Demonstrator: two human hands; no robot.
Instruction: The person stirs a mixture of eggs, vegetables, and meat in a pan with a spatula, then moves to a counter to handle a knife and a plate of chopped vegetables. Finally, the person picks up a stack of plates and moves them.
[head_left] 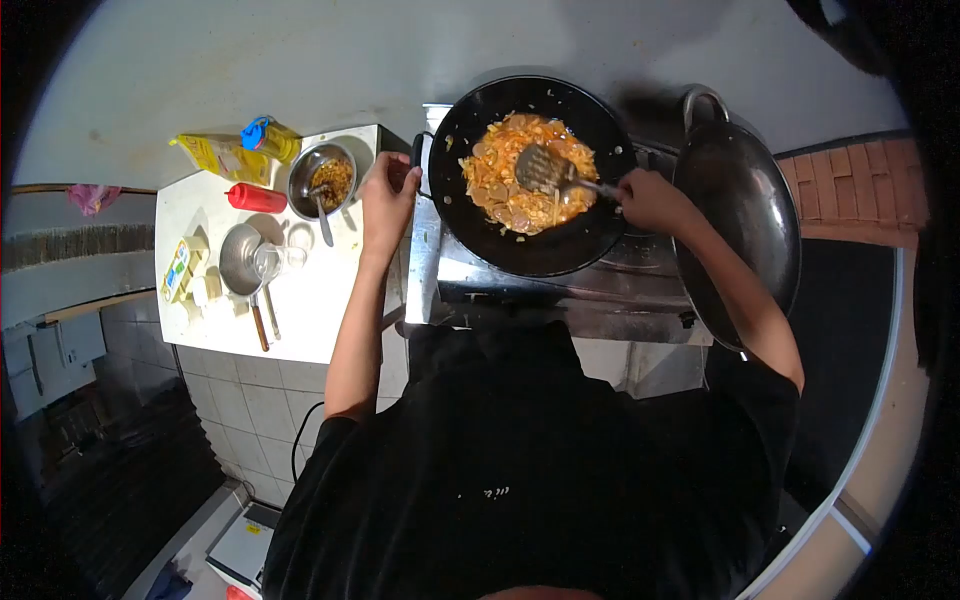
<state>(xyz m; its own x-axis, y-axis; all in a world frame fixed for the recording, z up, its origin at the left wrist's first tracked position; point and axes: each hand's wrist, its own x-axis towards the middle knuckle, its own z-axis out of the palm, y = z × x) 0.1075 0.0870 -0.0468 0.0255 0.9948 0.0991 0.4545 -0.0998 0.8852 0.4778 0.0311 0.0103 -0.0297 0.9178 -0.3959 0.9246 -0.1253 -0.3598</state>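
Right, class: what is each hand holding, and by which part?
The left hand grips the wok by its side handle. The right hand holds the spatula by the end of its handle.

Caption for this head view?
Right hand holds metal spatula in orange food in black round wok; left hand grips handle.

A white tabletop [310,315] stands left of a steel stove [500,288]. On the tabletop lie a yellow packet [210,155], a red bottle [256,198], a metal bowl [322,180] with a spoon [325,225] in it, a small steel pan [240,260], a glass [270,262] and yellow-green cartons [183,265]. The stove carries a black wok [545,255] of food [500,180]; a second wok [745,220] sits just at its right.
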